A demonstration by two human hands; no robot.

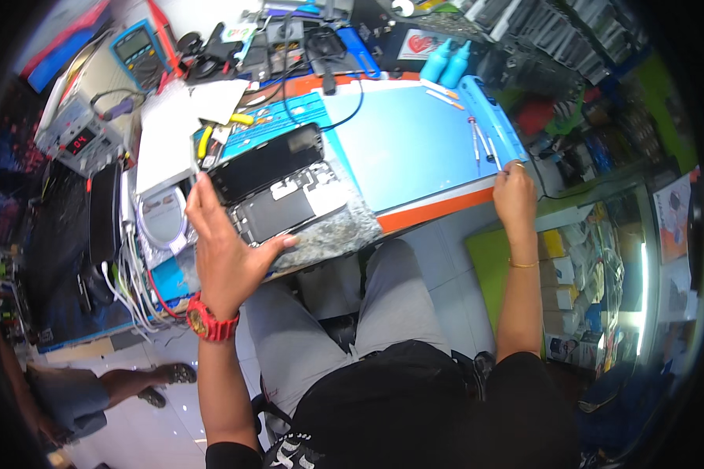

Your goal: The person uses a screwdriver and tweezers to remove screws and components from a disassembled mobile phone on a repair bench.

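An opened smartphone lies on a grey, stone-patterned mat, its black screen folded back beyond the body and the inner parts bare. My left hand is at the phone's left end, fingers stretched out and thumb spread along the near edge; I cannot tell whether it touches the phone. At the right end of the light blue mat, my right hand is closed, fingertips pinched together beside several slim screwdrivers. Whatever sits in that pinch is mostly hidden by the fingers.
Yellow-handled pliers lie behind the phone. Two turquoise bottles stand at the back, beside a blue tray. A multimeter and power supply are on the left, above white cables. Another person's legs show lower left.
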